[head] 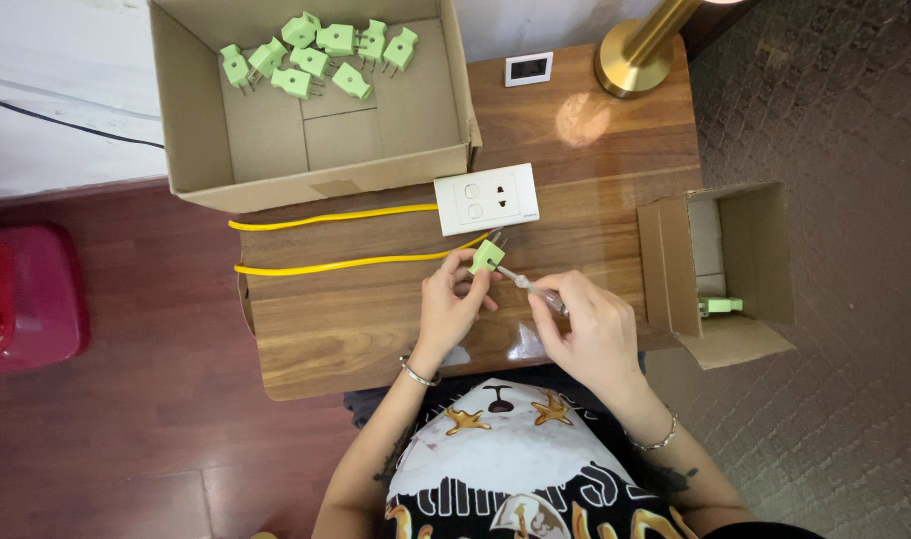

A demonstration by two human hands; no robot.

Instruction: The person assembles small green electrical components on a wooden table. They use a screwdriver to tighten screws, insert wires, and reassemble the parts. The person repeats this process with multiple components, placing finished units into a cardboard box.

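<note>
My left hand (450,304) grips a light green plug (486,257) above the wooden table (346,329); its metal prongs point toward a white socket plate (485,199). In my right hand (587,324) is a small clear-handled screwdriver (527,284), its tip touching the plug. A yellow cable (346,264) runs from the plug's side leftward across the table, and a second yellow strand (326,217) lies just behind it.
A large open cardboard box (276,150) at the back left holds several green plugs (316,55). A smaller open box (745,260) at the right holds one green plug (720,304). A brass lamp base (633,60) and a small white device (528,69) stand at the back. A red object (26,294) sits on the floor.
</note>
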